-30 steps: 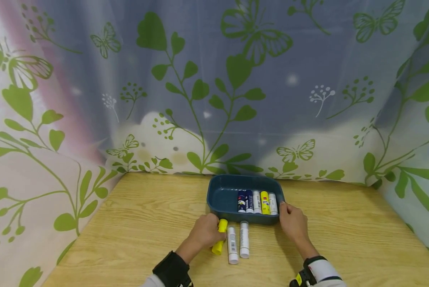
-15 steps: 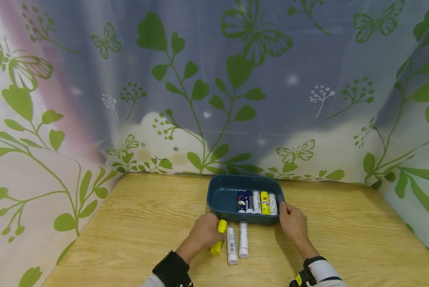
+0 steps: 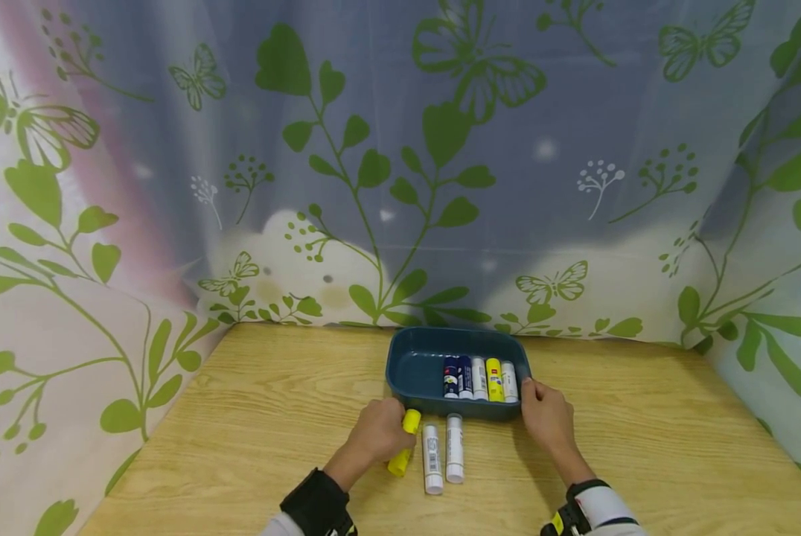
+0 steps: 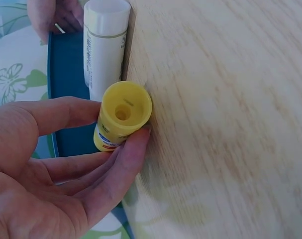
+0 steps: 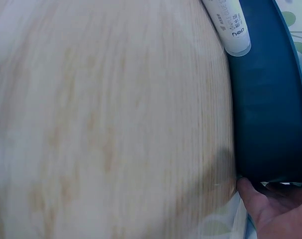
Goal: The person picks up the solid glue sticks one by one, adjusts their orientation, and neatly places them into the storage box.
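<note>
My left hand (image 3: pixel 377 433) pinches a yellow glue stick (image 3: pixel 410 422) between thumb and fingers, tilted close over the table. In the left wrist view the open, hollow end of this glue stick (image 4: pixel 127 104) faces the camera. Just right of it lie two white glue sticks (image 3: pixel 432 461), side by side in front of a dark teal tray (image 3: pixel 414 366). My right hand (image 3: pixel 549 418) holds the tray's front right corner. From the right wrist, the thumb of that hand (image 5: pixel 277 211) shows at the tray's end, the other fingers partly hidden behind it.
Inside the tray's right half several glue sticks stand in a row: dark blue, white and a yellow one (image 3: pixel 494 380). The tray's left part shows bare bottom. Behind the wooden table (image 3: pixel 293 372) hangs a patterned curtain (image 3: pixel 374 149) with green leaves and butterflies.
My left hand has drawn the yellow glue stick slightly left, away from the white ones. The white glue sticks have shifted slightly left. My right hand and the tray stay put.
</note>
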Tool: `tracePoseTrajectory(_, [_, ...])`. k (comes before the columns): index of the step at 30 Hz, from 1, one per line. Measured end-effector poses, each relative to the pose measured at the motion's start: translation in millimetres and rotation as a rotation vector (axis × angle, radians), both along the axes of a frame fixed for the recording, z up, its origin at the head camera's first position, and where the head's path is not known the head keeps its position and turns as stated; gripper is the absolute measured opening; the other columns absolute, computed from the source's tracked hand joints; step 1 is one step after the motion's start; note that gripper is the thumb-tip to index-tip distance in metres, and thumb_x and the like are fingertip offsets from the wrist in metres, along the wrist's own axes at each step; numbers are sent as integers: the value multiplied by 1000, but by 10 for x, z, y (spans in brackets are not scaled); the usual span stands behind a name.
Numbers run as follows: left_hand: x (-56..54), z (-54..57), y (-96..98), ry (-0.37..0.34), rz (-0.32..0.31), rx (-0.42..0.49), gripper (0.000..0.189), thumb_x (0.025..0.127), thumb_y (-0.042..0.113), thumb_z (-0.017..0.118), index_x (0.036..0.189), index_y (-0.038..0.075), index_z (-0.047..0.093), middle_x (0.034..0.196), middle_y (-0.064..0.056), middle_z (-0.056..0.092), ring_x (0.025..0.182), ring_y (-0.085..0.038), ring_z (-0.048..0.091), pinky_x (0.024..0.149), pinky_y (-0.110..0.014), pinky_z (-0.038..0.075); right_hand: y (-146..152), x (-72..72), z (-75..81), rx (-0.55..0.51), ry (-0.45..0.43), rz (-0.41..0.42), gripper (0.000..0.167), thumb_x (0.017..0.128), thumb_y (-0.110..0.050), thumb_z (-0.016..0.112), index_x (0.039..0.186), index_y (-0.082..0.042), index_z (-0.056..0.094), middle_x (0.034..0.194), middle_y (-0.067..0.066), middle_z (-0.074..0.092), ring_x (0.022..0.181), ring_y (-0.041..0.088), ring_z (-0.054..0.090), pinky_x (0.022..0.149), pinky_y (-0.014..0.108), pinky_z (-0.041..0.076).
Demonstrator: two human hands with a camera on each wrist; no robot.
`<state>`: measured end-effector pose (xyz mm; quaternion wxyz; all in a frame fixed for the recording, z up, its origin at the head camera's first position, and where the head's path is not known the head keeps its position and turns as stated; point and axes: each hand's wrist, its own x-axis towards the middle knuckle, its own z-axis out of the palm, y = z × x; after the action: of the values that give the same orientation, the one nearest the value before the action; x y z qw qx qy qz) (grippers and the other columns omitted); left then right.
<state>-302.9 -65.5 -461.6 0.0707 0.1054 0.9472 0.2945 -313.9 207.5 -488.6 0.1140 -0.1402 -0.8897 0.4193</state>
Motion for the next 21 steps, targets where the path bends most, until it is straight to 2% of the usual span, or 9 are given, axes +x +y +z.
tracePoseTrajectory(3, [-3,10,-6,3,4,-4,24,80,6,79,67,6,58,58,-1,49,48,-15,50,46,-21,41,3,-2,0,4,4,-2,43,107,-31,41,113,-3,74,73,6,54,76,27,52,58,30,34])
tracePoseTrajectory(6, [-11,15,-11,19,4,-6,27,80,6,80,64,8,57,56,1,46,46,-13,49,45,-20,39,6,-1,-1,2,2,2,44,107,-31,41,119,-3,73,75,6,55,78,28,53,58,30,35])
tracePoseTrajectory(12, [-14,25,-44,36,-20,-11,27,78,7,80,64,8,57,56,2,47,45,-12,49,44,-19,40,4,4,-6,-15,-13,13,45,108,-31,42,128,-3,70,73,5,53,73,25,51,57,30,35])
tracePoseTrajectory(17, [-9,82,-74,62,-50,-51,21,76,8,81,67,7,61,59,1,49,47,-11,48,45,-20,39,-3,2,-4,-13,4,7,43,107,-32,43,122,-3,72,72,5,54,72,24,51,56,30,35])
tracePoseTrajectory(21, [-8,172,-64,41,-71,-79,19,76,10,83,76,4,66,66,-1,54,54,-13,50,50,-22,42,9,-1,-4,-4,13,2,43,107,-31,43,114,-3,74,71,5,53,71,24,51,56,30,35])
